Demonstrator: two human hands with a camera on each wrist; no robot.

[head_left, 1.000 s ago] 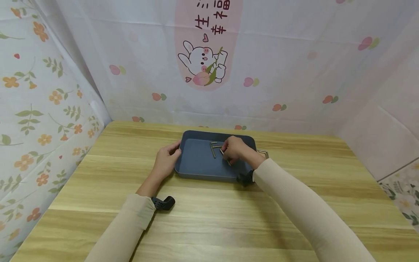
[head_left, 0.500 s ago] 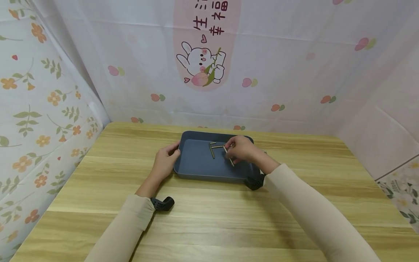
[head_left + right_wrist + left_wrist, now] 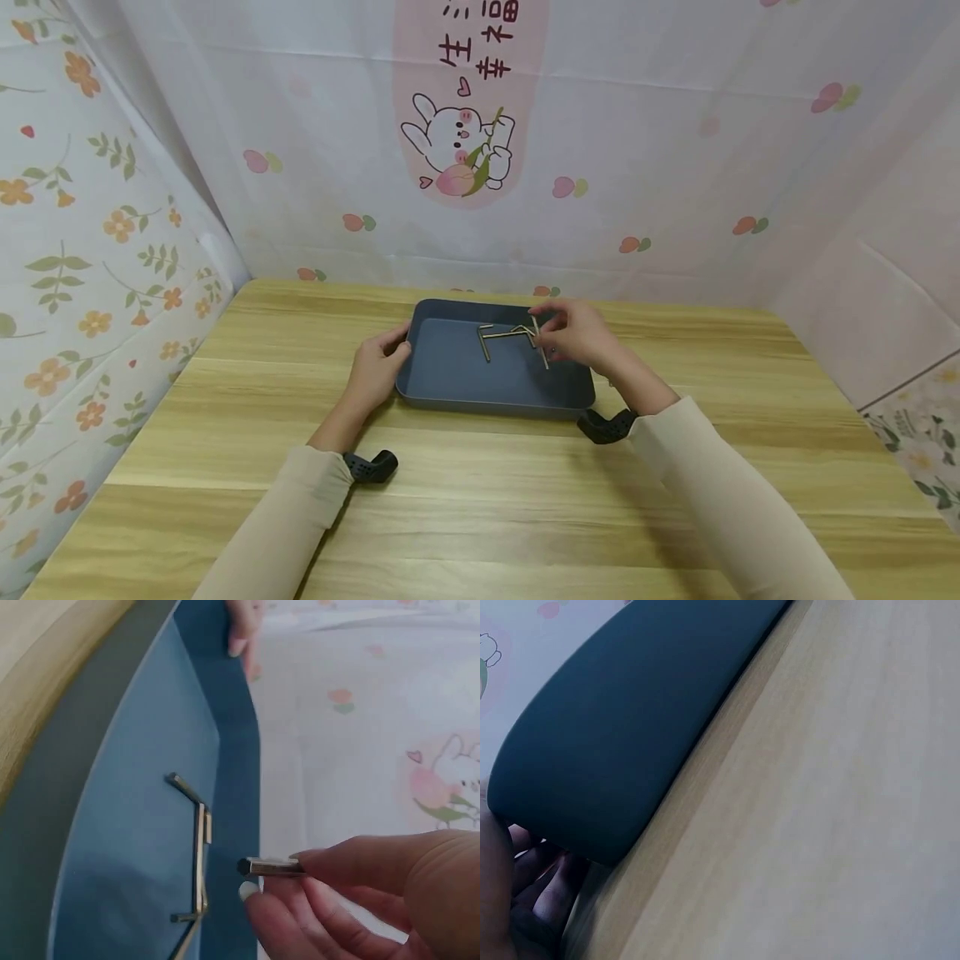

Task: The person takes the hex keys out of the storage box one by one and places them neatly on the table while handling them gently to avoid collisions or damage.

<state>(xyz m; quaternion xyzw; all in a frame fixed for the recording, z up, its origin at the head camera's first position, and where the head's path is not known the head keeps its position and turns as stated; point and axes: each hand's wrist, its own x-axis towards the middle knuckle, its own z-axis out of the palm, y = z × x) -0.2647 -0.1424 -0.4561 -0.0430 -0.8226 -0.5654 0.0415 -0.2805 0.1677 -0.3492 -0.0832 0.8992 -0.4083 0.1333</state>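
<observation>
A blue-grey rectangular tray [image 3: 480, 407] lies on the table with several brass-coloured hex keys [image 3: 484, 343] inside it. My left hand [image 3: 375, 371] grips the tray's left end, thumb at the rim and fingers along the outside. In the left wrist view, fingers [image 3: 551, 900] curl behind the tray corner. Over the tray's right part, my right hand [image 3: 585, 333] pinches one hex key [image 3: 544, 358] between thumb and fingers. The right wrist view shows the end of this hex key [image 3: 270, 867] sticking out of the fingertips, above the other hex keys [image 3: 199, 855].
The wood-grain table [image 3: 480, 508] extends on all sides of the tray. A white printed cloth [image 3: 315, 167] hangs close behind the table's back edge, and a floral cloth [image 3: 97, 275] hangs at the left. Both wrists wear black camera mounts.
My right hand has lifted the hex key and moved right with it toward the tray's right end. Hex keys seen right of the tray are now hidden behind the right arm. The left hand stays put.
</observation>
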